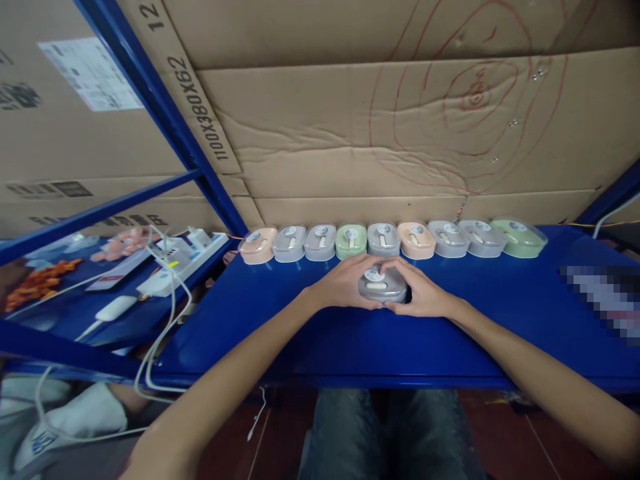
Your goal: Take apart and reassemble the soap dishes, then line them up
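Between my two hands is a small grey box with a clear lid (384, 291), rounded at the corners, with a round white label and a pale oblong piece on top. My left hand (345, 281) wraps round its left side. From the right, my right hand (424, 288) grips it, one finger bent over the lid near the label. Just behind stands a row of similar lidded boxes: a peach one (257, 247) at the left end, several grey ones, a green one (351, 242), another peach one (417, 241), and a larger-looking green one (518, 238) at the right.
A blue shelf (310, 347) carries the boxes, with a cardboard wall (320, 120) behind. At left are a blue metal post (165, 113), a power strip (175, 267), a phone (120, 270), white cables (173, 320) and orange pieces (43, 283). A blurred-out patch (607, 300) lies at right.
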Available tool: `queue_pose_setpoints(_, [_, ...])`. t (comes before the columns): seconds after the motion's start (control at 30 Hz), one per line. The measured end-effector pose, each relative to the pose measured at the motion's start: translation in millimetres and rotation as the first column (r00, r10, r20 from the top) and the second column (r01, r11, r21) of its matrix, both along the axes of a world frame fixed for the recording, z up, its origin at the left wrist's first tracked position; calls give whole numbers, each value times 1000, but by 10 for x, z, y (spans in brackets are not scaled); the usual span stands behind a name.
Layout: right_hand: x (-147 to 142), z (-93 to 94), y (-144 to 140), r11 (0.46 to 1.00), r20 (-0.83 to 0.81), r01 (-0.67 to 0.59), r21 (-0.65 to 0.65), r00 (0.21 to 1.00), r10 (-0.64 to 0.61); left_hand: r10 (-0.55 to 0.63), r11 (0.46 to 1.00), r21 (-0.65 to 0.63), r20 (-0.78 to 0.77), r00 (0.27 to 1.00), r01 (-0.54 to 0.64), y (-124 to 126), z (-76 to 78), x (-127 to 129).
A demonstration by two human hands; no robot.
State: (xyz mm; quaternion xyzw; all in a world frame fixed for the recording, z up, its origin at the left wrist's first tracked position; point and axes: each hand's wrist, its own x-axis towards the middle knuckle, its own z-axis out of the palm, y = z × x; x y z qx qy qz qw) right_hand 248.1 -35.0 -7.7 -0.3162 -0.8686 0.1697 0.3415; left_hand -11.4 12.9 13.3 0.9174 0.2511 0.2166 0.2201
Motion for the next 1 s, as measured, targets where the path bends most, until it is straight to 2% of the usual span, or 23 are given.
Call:
queue_pose_setpoints(0.13, [0, 35, 0, 998, -41, 23, -50, 999, -25, 33, 999, 38, 112, 993, -37, -36, -120, 60])
queue_pose_setpoints(0.27, [4, 38, 10, 996, -78, 10, -83, 997, -16, -3, 998, 66, 186, 983, -10, -54, -212, 49])
queue_pose_setpoints(0.57, [21, 11, 31, 990, -126, 12, -139, 992, -29, 22, 999, 41, 192, 981, -30, -84, -161, 41])
queue_pose_setpoints(0.73, [34, -12, 43, 978, -187, -6, -209, 982, -34, 78, 996, 27, 211, 974, -86, -81, -182, 41])
queue_pose_setpoints(0.93, [37, 25, 53, 952, -303, -92, -293, 953, -1, 80, 996, -53, 277, 957, -68, -67, -204, 67])
queue_pose_setpoints(1.0, [95, 73, 75, 952, -337, -81, -294, 941, -24, 88, 994, -80, 281, 956, -68, -62, -199, 57])
